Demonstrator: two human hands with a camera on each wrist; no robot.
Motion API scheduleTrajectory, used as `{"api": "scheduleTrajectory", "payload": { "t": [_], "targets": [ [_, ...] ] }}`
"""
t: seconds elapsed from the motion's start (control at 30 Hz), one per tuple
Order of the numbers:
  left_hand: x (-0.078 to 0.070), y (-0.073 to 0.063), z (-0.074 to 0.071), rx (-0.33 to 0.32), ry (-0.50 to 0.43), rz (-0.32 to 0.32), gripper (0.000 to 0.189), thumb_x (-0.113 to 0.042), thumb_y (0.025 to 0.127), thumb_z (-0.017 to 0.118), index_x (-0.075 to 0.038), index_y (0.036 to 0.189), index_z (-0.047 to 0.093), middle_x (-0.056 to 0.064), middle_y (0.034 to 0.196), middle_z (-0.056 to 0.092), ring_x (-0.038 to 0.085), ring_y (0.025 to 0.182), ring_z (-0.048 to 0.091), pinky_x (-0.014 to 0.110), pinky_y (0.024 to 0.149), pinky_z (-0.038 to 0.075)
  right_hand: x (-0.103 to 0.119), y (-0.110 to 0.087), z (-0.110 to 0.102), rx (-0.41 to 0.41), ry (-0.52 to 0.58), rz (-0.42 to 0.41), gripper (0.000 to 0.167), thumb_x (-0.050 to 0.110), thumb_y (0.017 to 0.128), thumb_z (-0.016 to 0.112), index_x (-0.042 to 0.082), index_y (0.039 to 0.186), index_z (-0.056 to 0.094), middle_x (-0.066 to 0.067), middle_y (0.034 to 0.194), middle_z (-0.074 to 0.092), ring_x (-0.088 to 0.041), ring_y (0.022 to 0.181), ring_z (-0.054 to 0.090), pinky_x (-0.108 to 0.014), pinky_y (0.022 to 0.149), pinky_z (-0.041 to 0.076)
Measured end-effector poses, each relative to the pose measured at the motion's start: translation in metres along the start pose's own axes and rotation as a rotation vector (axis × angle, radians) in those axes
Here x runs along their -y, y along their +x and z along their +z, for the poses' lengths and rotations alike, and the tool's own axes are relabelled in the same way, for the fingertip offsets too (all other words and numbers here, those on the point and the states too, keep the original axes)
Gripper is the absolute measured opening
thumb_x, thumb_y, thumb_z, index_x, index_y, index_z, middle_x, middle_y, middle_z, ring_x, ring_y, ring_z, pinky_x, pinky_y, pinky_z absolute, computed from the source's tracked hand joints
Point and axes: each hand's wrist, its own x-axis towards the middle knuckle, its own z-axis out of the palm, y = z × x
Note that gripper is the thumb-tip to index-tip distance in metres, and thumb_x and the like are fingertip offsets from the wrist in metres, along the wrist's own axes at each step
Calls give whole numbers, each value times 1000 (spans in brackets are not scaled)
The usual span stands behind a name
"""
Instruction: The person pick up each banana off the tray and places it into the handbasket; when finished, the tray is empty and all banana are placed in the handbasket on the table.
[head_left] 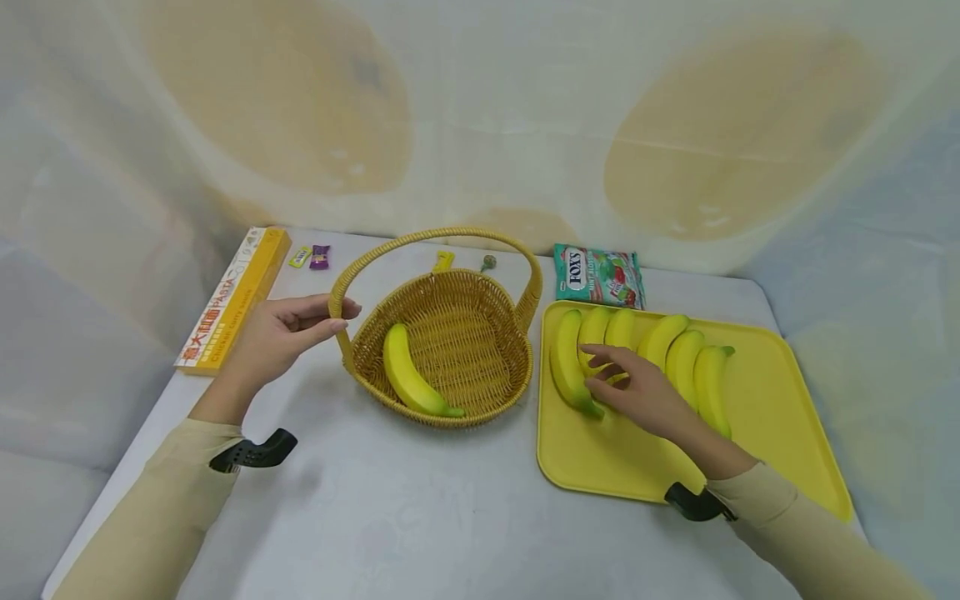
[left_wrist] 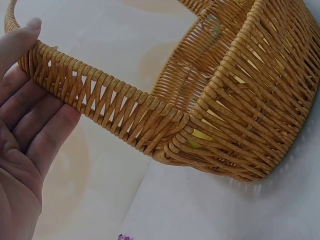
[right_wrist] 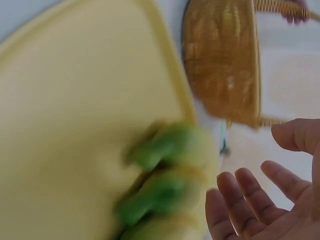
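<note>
My left hand (head_left: 281, 337) holds the handle (left_wrist: 100, 92) of a wicker basket (head_left: 468, 342), thumb on one side and fingers on the other. One banana (head_left: 411, 375) lies inside the basket, along its left side. Over the yellow tray (head_left: 600, 458), my right hand (head_left: 637, 387) hovers with thumb and fingers apart and nothing between them. Nearest to it is the leftmost banana (head_left: 567, 358) on the tray. Several more bananas (head_left: 682, 362) lie side by side there, some partly hidden by that hand. The right wrist view shows the right hand's fingers (right_wrist: 250, 190) spread, with blurred banana tips beside them.
A pasta box (head_left: 236, 300) lies at the table's left edge. Small wrapped candies (head_left: 319, 257) and a lollipop (head_left: 489, 262) lie behind the basket. A green candy bag (head_left: 598, 275) sits behind the tray. Fabric walls enclose the back and sides.
</note>
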Motion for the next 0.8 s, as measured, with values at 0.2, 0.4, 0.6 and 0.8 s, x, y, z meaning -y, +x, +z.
{"api": "scheduleTrajectory", "payload": {
  "t": [0.2, 0.4, 0.6, 0.8],
  "targets": [
    [1, 0, 1, 0, -9, 0, 28, -17, 97, 72, -5, 122, 73, 6, 117, 75, 12, 109, 70, 18, 94, 53, -27, -21, -26, -89, -82, 66, 51, 25, 104, 62, 4, 149, 49, -22, 131, 60, -38, 113, 62, -54, 94, 52],
    [0, 0, 0, 1, 0, -8, 29, -18, 97, 72, -5, 123, 73, 5, 118, 75, 10, 109, 70, 17, 93, 53, -57, -38, -50, -191, -191, 107, 54, 24, 104, 60, -2, 149, 45, -31, 136, 48, -49, 117, 52, -63, 92, 47],
    [1, -1, 0, 0, 19, -9, 29, -22, 98, 71, -8, 122, 73, 4, 118, 74, 9, 109, 70, 18, 94, 53, -94, -49, -64, -245, -207, 158, 57, 22, 105, 58, -8, 149, 40, -44, 140, 33, -58, 116, 47, -69, 85, 46],
    [1, 0, 0, 7, 15, -5, 30, -22, 98, 71, -7, 123, 73, 4, 118, 74, 9, 110, 70, 17, 94, 52, -115, -53, -72, -149, -208, 292, 70, 34, 106, 55, -9, 154, 28, -46, 140, 30, -62, 116, 50, -60, 82, 56]
  ]
}}
